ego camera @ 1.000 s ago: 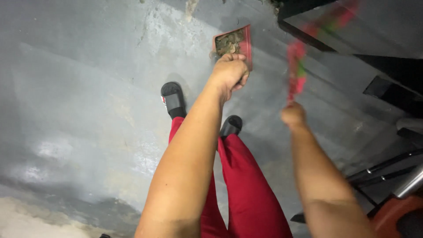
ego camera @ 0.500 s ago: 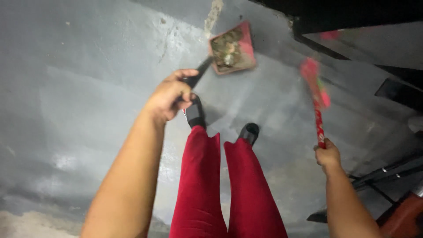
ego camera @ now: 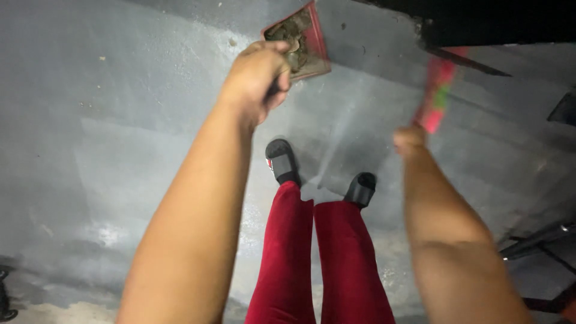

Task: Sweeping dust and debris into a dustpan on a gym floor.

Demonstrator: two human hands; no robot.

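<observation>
My left hand (ego camera: pixel 259 77) is closed around the handle of a red dustpan (ego camera: pixel 311 31) held out over the grey concrete floor. The pan carries a heap of brown dirt and debris (ego camera: pixel 294 37). My right hand (ego camera: pixel 410 141) grips the handle of a red and green brush (ego camera: pixel 437 96), which is blurred and points up and away from me. The brush stays apart from the dustpan, to its right. Below the hands I see my legs in red trousers (ego camera: pixel 318 252) and black sandals (ego camera: pixel 282 161).
A dark ledge or piece of furniture (ego camera: pixel 480 24) runs along the top right. Metal bars (ego camera: pixel 534 240) and dark objects sit at the right edge. A small dark object (ego camera: pixel 5 297) lies at the bottom left on the worn grey floor (ego camera: pixel 108 120).
The left hand has swung the dustpan left and back again, so it stays at the top centre. The right hand has risen and come closer with the brush.
</observation>
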